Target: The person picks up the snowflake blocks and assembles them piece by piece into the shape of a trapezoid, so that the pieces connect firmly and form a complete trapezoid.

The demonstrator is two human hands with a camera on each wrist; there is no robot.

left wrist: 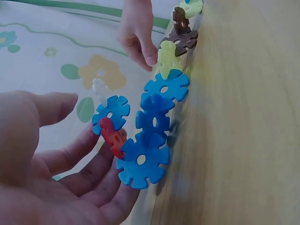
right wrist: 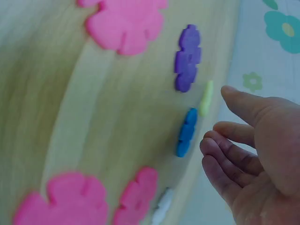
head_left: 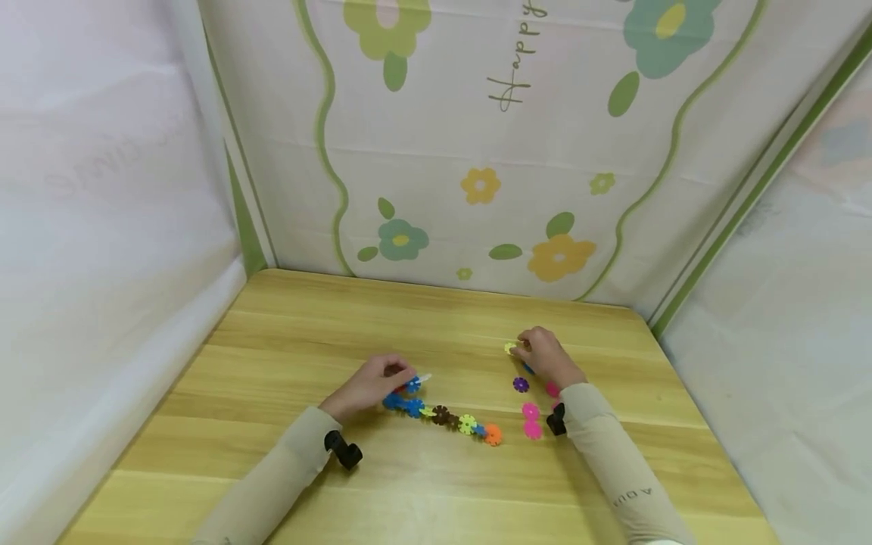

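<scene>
A chain of interlocking flower-shaped plastic discs lies across the table, from a blue disc past a brown disc to an orange disc. My left hand is at the chain's left end. Its fingers lie behind the blue and red discs, while the thumb stands apart from them. Beyond the red disc, another blue disc and a white disc stick up. Over the loose discs, my right hand has its fingertips beside a yellow disc and a blue disc, holding nothing.
A loose purple disc lies nearer me than the yellow one. Several pink discs rest near the right wrist, with a white disc close by. Printed fabric rises behind the wooden table and along both sides.
</scene>
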